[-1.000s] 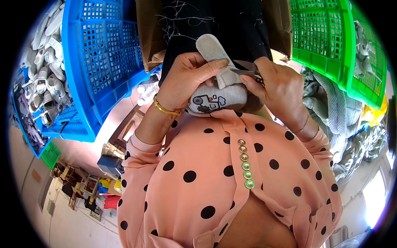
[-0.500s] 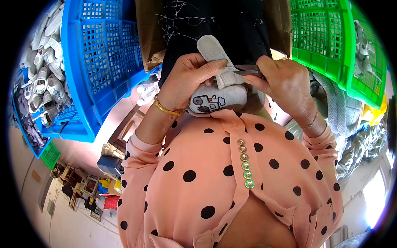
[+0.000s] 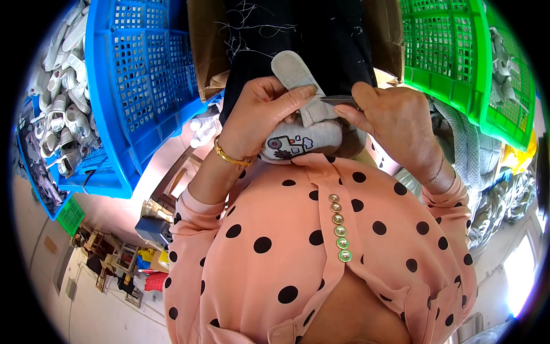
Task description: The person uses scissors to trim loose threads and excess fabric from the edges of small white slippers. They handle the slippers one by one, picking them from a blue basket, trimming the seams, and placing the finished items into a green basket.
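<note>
In my left hand (image 3: 260, 114) I grip a small pale-grey fabric shoe (image 3: 323, 136) with an embroidered vehicle on its front. My thumb presses its strap (image 3: 294, 69), which sticks up and away from me. Closed around a pair of metal thread snips (image 3: 344, 100), my right hand (image 3: 395, 114) sits just to the right of the shoe. The blades touch or nearly touch the strap's base. Most of the snips is hidden inside my fingers.
At the left stands a blue plastic crate (image 3: 152, 74), beside a heap of similar small shoes (image 3: 60, 114). A green crate (image 3: 444, 63) is at the right, near grey fabric pieces (image 3: 467, 143). Cardboard (image 3: 207, 46) flanks my dark-clothed lap (image 3: 321, 34), which carries loose threads.
The snips' blades, spread apart before, have come together at the strap's base. My right hand has shifted very slightly; the left keeps the shoe almost still.
</note>
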Available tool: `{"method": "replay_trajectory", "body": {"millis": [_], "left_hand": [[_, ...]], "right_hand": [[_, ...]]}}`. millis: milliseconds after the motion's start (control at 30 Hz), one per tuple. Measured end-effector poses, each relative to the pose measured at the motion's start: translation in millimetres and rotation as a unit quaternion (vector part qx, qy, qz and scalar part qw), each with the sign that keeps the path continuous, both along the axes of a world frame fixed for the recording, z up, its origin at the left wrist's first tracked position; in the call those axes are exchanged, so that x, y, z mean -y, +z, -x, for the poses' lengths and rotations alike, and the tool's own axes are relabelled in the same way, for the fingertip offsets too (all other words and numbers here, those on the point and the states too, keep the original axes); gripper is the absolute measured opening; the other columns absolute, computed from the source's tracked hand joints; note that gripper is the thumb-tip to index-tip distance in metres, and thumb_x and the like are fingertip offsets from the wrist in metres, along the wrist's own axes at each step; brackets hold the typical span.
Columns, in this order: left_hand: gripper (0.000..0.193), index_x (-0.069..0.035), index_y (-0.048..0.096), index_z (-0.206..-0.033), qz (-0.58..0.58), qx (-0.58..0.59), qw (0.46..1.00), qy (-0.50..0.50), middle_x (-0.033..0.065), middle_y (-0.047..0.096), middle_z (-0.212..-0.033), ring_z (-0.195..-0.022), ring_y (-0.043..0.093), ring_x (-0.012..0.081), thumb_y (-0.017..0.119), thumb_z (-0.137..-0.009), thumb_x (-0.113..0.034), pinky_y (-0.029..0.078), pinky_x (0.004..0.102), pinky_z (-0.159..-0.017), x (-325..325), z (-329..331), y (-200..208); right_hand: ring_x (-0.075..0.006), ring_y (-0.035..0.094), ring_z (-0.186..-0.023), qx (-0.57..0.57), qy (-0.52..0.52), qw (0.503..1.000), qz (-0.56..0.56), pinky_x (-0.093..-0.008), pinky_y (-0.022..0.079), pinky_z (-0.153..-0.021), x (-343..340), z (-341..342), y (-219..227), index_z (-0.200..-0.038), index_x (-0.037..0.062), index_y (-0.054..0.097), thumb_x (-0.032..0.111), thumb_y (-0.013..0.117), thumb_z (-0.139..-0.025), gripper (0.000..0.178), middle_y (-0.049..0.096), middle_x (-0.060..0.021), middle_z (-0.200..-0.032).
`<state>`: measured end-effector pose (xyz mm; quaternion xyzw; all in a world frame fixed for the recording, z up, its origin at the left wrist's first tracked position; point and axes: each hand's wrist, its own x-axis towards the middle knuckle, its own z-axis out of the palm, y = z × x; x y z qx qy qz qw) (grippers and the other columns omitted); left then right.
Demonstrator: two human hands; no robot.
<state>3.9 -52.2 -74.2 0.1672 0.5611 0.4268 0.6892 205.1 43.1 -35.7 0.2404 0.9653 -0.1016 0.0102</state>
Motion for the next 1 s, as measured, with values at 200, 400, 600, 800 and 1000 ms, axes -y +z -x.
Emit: {"method": "replay_trajectory", "body": {"millis": [200,400,600,800,1000], "left_hand": [[0.029,0.001,0.071,-0.092,-0.01,0.019,1.0,-0.015,0.0031,0.067,-0.076,-0.06,0.055,0.004,0.074,-0.085,-0.026,0.043,0.0169,-0.054,4.6,2.6,-3.8],[0.026,0.001,0.071,-0.092,-0.023,0.02,1.0,-0.007,0.0027,0.067,-0.075,-0.06,0.055,0.004,0.073,-0.086,-0.024,0.043,0.0167,-0.055,2.1,2.1,-4.3],[0.025,0.001,0.072,-0.092,-0.015,0.014,1.0,-0.013,0.0025,0.066,-0.074,-0.06,0.055,0.0039,0.073,-0.086,-0.023,0.042,0.0167,-0.054,1.6,2.3,-4.7],[0.026,0.0,0.071,-0.091,-0.01,0.039,0.999,-0.009,0.0011,0.065,-0.073,-0.059,0.054,0.0032,0.074,-0.086,-0.025,0.041,0.0165,-0.054,0.6,3.4,-6.1],[0.026,0.0,0.071,-0.094,-0.025,0.044,0.999,0.003,0.0004,0.065,-0.073,-0.059,0.053,0.003,0.073,-0.086,-0.026,0.042,0.0167,-0.054,2.1,-0.2,-8.2]], "right_hand": [[-0.0189,0.054,-0.043,-0.008,-0.009,1.0,0.006,-0.0302,0.039,-0.04,3.9,-0.9,-3.4,-0.068,0.0109,0.048,0.048,0.059,-0.089,0.044,0.05,-0.0023,-0.05],[-0.0222,0.052,-0.043,-0.111,-0.033,0.988,0.104,-0.0325,0.038,-0.04,1.2,-8.3,-28.2,-0.069,0.0109,0.049,0.047,0.059,-0.09,0.043,0.049,-0.0041,-0.05],[-0.0222,0.056,-0.047,-0.113,-0.026,0.989,0.095,-0.032,0.041,-0.042,-4.8,-10.3,-30.4,-0.073,0.0103,0.051,0.048,0.062,-0.087,0.042,0.051,-0.0044,-0.052],[-0.0199,0.06,-0.056,-0.188,-0.087,0.95,0.234,-0.0276,0.045,-0.05,-9.8,-3.1,-19.0,-0.094,0.0067,0.059,0.036,0.077,-0.075,0.039,0.06,-0.0074,-0.068],[-0.0256,0.063,-0.058,-0.218,0.028,0.96,0.171,-0.0346,0.047,-0.049,-6.3,18.9,-21.9,-0.098,0.0147,0.059,0.01,0.074,-0.067,0.034,0.061,-0.0033,-0.065]]}}
